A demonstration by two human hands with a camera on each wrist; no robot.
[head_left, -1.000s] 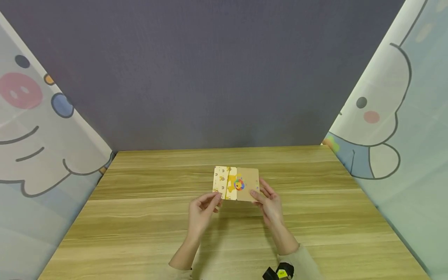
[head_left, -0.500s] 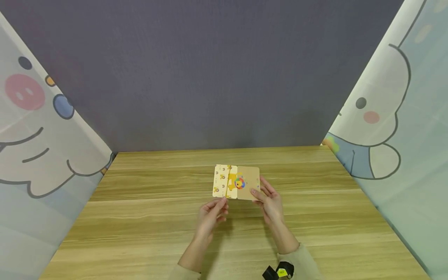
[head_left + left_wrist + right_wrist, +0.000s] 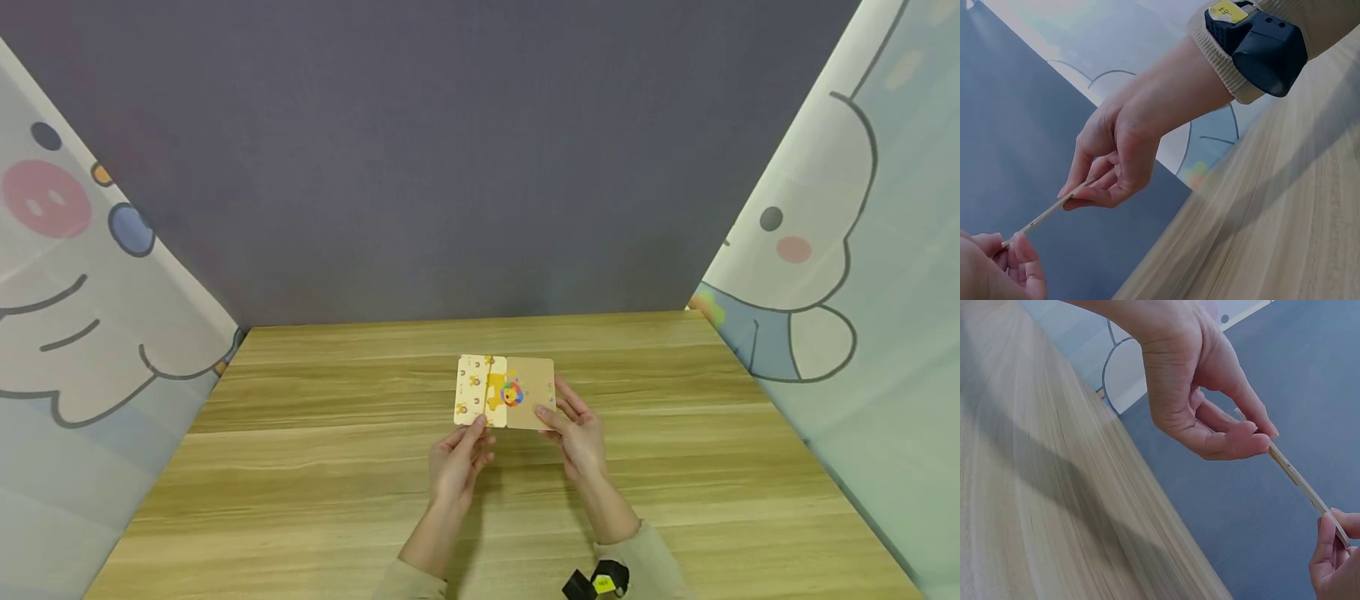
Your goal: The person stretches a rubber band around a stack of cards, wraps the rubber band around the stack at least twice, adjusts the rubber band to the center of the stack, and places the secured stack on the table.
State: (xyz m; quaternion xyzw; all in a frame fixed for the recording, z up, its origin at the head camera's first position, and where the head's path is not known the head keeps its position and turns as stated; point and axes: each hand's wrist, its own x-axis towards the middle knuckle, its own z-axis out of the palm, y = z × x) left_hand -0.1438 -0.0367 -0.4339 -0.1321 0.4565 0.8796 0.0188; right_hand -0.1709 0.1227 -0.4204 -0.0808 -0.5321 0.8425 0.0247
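A small, thin booklet [image 3: 531, 375] is held up over the wooden table [image 3: 315, 500] in the head view. Its left part is cream with small printed figures and a narrow yellow strip; the right part is plain brown, with a colourful lion where they meet. My right hand [image 3: 583, 437] grips the lower right corner, thumb on the front and fingers behind. My left hand [image 3: 453, 467] pinches the lower edge close to the yellow strip. Seen edge-on in the left wrist view, the booklet [image 3: 1047, 212] slants between both hands.
A dark grey panel [image 3: 465, 167] rises behind the table's far edge. Cartoon-printed cloths [image 3: 52, 333] hang along both sides. A black wrist camera [image 3: 609, 577] sits at my right sleeve.
My left hand has slid rightward along the booklet's lower edge, from the left corner to near the yellow strip. The right hand and the booklet have stayed almost still.
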